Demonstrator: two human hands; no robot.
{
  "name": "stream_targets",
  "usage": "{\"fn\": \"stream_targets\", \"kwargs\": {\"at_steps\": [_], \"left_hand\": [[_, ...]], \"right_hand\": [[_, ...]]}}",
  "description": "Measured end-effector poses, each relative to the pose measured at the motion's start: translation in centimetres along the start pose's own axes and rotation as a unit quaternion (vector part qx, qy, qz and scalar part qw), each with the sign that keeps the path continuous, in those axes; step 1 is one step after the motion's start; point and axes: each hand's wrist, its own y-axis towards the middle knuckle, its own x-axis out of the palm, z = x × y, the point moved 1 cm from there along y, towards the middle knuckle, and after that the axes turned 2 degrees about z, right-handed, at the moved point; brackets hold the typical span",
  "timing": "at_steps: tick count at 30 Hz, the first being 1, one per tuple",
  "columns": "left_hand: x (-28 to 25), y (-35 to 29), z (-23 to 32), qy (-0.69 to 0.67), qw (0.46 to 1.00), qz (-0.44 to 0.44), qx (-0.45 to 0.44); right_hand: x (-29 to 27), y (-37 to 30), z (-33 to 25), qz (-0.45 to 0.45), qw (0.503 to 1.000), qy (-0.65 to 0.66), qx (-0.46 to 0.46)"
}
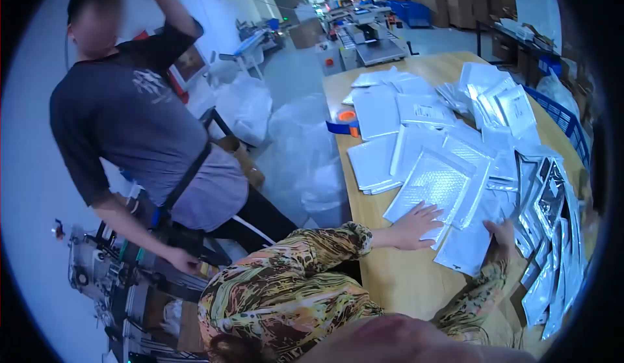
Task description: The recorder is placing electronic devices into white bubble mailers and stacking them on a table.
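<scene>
My left hand (419,225) lies flat with spread fingers on a silvery bubble mailer (437,182), near its lower edge. Just right of it, my right hand (500,238) is closed at the right edge of a white mailer (463,246), its fingers partly hidden. That white mailer sits at the near end of the pile, partly under the bubble mailers. Beyond my hands, several more white padded mailers (377,111) overlap in loose stacks. Some carry a printed label (426,112).
A row of shiny silver mailers (552,233) leans along the right side of the wooden table (403,282). An orange and blue tape dispenser (344,124) sits at its left edge. A person (143,129) stands at left beside a machine (97,272). A blue crate (559,119) is at far right.
</scene>
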Motion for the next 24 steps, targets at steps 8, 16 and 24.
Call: {"fn": "stream_targets", "kwargs": {"at_steps": [8, 16, 24], "left_hand": [[-0.2, -0.1, 0.8, 0.002, 1.000, -0.004, -0.028], [-0.4, -0.2, 0.5, 0.012, 0.999, -0.013, -0.046], [-0.5, -1.2, 1.1, 0.031, 0.998, 0.017, -0.055]], "right_hand": [[-1.0, -3.4, 0.3, 0.068, 0.890, 0.451, 0.032], [-2.5, 0.0, 7.0, 0.058, 0.920, 0.386, -0.028], [7.1, 6.4, 2.0, -0.180, 0.682, 0.680, 0.199]]}}
